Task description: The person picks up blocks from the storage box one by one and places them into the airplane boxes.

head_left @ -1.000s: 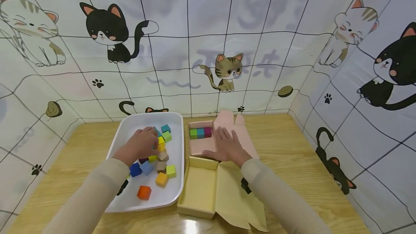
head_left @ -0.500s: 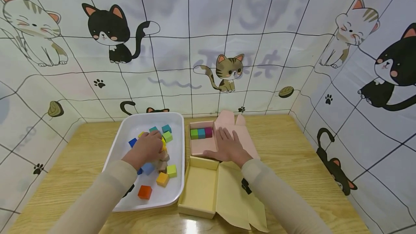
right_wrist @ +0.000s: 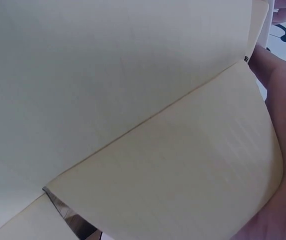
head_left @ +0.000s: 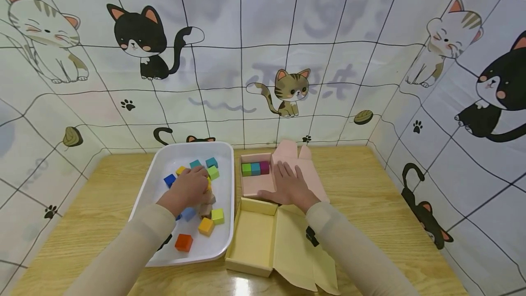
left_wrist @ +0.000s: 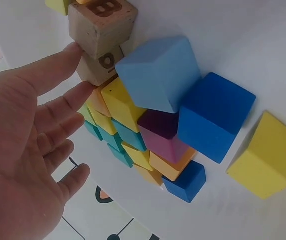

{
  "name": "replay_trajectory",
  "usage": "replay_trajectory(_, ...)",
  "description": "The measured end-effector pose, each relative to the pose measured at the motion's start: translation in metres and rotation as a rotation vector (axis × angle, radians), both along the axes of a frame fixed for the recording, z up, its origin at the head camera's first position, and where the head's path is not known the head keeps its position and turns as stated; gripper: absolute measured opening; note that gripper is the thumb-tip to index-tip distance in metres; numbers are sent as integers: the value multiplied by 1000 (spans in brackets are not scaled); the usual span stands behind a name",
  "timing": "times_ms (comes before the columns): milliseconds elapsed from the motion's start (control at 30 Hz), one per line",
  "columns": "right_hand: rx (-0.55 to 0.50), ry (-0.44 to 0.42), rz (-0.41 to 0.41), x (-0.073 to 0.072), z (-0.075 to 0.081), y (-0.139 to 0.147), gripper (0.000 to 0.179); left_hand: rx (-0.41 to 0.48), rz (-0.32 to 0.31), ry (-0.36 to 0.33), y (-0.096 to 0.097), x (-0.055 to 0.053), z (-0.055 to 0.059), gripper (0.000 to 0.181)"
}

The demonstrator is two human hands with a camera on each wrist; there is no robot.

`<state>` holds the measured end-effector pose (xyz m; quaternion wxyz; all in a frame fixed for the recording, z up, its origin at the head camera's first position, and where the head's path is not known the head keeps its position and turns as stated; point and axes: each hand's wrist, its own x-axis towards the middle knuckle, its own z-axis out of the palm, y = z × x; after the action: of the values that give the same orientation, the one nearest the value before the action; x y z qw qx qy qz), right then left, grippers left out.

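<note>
My left hand (head_left: 189,188) reaches down among coloured cubes in the white tray (head_left: 223,241). In the left wrist view its palm shows, nothing held, with fingertips right at two wooden lettered blocks (left_wrist: 103,30). Near them are a light blue cube (left_wrist: 160,72), a dark blue cube (left_wrist: 215,115) and a purple cube (left_wrist: 162,132). My right hand (head_left: 291,186) rests spread across the opened lid (head_left: 313,175) of the pink box (head_left: 255,189). A green cube (head_left: 246,169), a blue cube (head_left: 255,168) and a purple-red cube (head_left: 265,167) stand in a row inside that box.
An open yellow box (head_left: 251,236) stands in front of the pink one, its lid (head_left: 293,245) folded out under the right forearm. Nearer in the tray lie a red-orange cube (head_left: 183,242), an orange cube (head_left: 206,226) and a lime cube (head_left: 218,216). A cat-printed curtain (head_left: 218,67) surrounds the table.
My left hand has shifted slightly right and nearer within the tray, uncovering blue and yellow cubes at its left. The right hand stays on the pink lid.
</note>
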<state>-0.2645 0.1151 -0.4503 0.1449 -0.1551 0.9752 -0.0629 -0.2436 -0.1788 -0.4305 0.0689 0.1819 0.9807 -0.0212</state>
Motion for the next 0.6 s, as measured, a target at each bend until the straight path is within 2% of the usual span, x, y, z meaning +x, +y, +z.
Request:
replay_trajectory(233, -4, 30, 11, 6, 7, 0, 104, 25, -27, -1, 0, 0, -4, 13)
replay_trajectory(600, 2, 20, 16, 8, 10, 0, 103, 2, -36, -26, 5, -1, -1, 15)
